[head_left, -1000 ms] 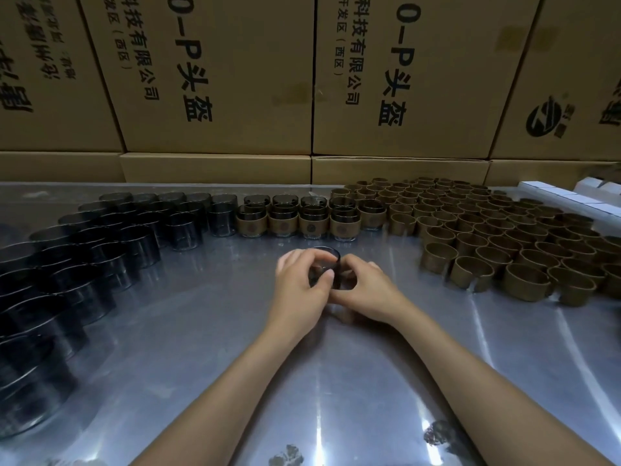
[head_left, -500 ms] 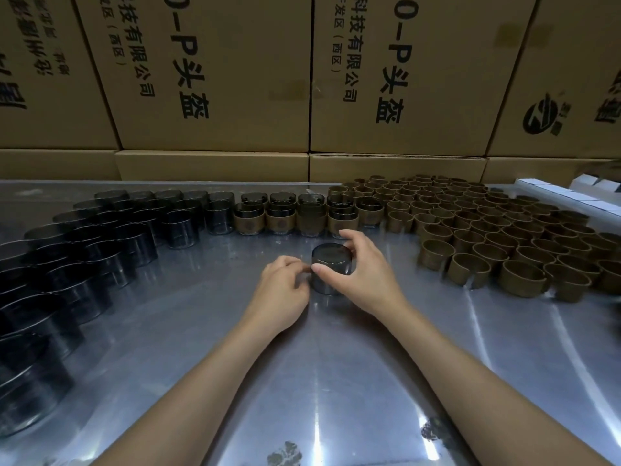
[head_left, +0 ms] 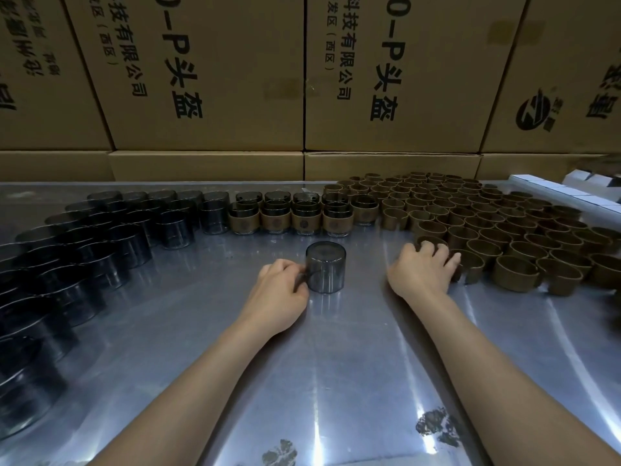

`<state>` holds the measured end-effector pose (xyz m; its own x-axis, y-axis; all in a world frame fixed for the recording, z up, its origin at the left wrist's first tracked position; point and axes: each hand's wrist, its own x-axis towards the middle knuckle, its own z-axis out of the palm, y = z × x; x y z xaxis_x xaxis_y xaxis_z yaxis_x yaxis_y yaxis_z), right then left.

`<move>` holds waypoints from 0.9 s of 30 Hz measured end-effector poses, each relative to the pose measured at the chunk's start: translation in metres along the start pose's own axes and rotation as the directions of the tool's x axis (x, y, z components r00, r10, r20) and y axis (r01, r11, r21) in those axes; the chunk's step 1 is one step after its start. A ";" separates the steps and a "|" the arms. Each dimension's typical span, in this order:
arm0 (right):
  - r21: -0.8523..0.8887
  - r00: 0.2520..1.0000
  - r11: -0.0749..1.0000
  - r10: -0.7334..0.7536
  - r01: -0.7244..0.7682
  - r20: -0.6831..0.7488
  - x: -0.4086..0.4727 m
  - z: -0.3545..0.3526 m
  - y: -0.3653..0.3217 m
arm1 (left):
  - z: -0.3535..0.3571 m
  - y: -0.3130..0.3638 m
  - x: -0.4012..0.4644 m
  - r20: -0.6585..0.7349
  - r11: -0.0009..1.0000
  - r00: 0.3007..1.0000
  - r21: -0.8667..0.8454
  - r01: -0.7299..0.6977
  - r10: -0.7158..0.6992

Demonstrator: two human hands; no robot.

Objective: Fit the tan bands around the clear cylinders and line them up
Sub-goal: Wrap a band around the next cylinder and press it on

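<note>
plainly the bare cylinder (head_left: 325, 268) standing mid-surface looks rigid, smooth and slippery, best steadied low at its wall, where the left hand (head_left: 280, 286) touches it with curled fingers. just beyond, the right hand (head_left: 424, 268) curls over a soft, light band (head_left: 431, 243) at the heap's edge. farther off, finished banded cylinders (head_left: 275, 220) line the shiny metal surface (head_left: 336, 364) under stacked cartons (head_left: 208, 79).

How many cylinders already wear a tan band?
5 banded cylinders show: four side by side at the far middle, the fifth right of them, slightly back. The row behind may hide more.
</note>
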<state>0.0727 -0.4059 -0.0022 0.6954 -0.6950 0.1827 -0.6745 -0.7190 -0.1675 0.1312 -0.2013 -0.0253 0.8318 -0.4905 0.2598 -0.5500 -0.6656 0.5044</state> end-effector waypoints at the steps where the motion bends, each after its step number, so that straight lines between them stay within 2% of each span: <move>1: -0.026 1.000 0.999 -0.031 0.031 0.002 -0.001 -0.001 -0.002 | 0.000 0.000 0.000 0.006 1.000 1.000 0.008 0.000 0.000; 4: -0.068 0.988 0.986 -0.154 0.152 -0.024 -0.007 -0.005 -0.011 | -0.001 0.000 -0.001 0.017 1.000 1.000 0.017 -0.002 0.002; 6: -0.015 0.968 0.970 -0.242 0.242 -0.061 -0.013 -0.006 -0.017 | -0.001 0.001 -0.001 0.023 1.000 1.000 0.022 -0.005 0.005; 9: 0.206 0.925 0.909 -0.322 0.361 -0.200 -0.018 -0.008 -0.021 | -0.002 0.001 -0.001 0.028 1.000 1.000 0.022 -0.004 0.003; 12: 0.416 0.887 0.791 -0.336 0.449 -0.318 -0.016 -0.008 -0.022 | -0.002 0.001 -0.002 0.032 0.999 0.999 0.033 -0.003 0.002; 14: 0.465 0.905 0.777 -0.347 0.425 -0.246 -0.011 -0.003 -0.019 | -0.002 0.000 -0.002 0.034 0.999 0.999 0.033 -0.004 0.003; 16: 0.464 0.927 0.809 -0.364 0.361 -0.085 -0.007 0.003 -0.014 | -0.002 0.000 -0.002 0.034 1.000 0.999 0.021 -0.008 0.007; 18: 0.487 0.932 0.807 -0.361 0.334 -0.039 -0.003 0.007 -0.012 | -0.002 0.000 -0.001 0.029 1.000 1.000 0.016 -0.008 0.008; 22: 0.628 0.940 0.699 -0.250 0.342 -0.233 -0.006 0.000 -0.018 | -0.002 0.001 -0.001 0.024 1.000 1.000 0.004 -0.004 0.004; 25: 0.674 0.859 0.542 -0.222 0.502 -0.461 -0.017 -0.014 -0.026 | -0.004 0.003 -0.001 0.033 0.999 0.999 -0.045 0.009 -0.007; 27: 0.637 0.783 0.461 -0.293 0.618 -0.549 -0.027 -0.021 -0.033 | -0.008 0.005 0.000 0.026 0.984 0.999 -0.174 0.037 -0.033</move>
<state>0.0707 -0.3631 0.0187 0.6061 -0.3302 0.7236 0.2765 -0.7655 -0.5810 0.1296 -0.1997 -0.0159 0.8470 -0.4832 0.2214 -0.4978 -0.5750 0.6494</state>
